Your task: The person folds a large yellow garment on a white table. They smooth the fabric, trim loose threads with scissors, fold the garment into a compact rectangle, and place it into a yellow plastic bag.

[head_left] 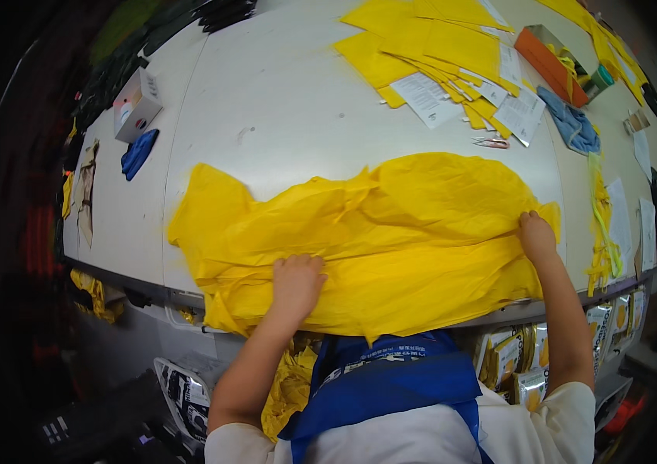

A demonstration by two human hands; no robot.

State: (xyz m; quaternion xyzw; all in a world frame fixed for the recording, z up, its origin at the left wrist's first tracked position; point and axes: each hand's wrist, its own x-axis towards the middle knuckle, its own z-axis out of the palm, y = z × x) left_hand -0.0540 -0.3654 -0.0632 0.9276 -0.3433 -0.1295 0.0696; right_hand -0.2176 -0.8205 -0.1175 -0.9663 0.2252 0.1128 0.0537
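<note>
The person wears a white short-sleeved shirt (pixel 421 437), its sleeves ending above the elbow, so both forearms are bare. Over the shirt lies a bright blue apron (pixel 390 379) with a broad bib, straps running up over the shoulders and small pale lettering across its upper hem. Neither wrist carries a watch or band.

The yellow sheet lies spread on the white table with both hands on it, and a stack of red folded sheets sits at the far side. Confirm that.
Not quite: the folded sheets at the far side are yellow, not red, as the head view shows. The rest holds: the yellow sheet lies spread on the white table, with the left hand and right hand on it.
</note>
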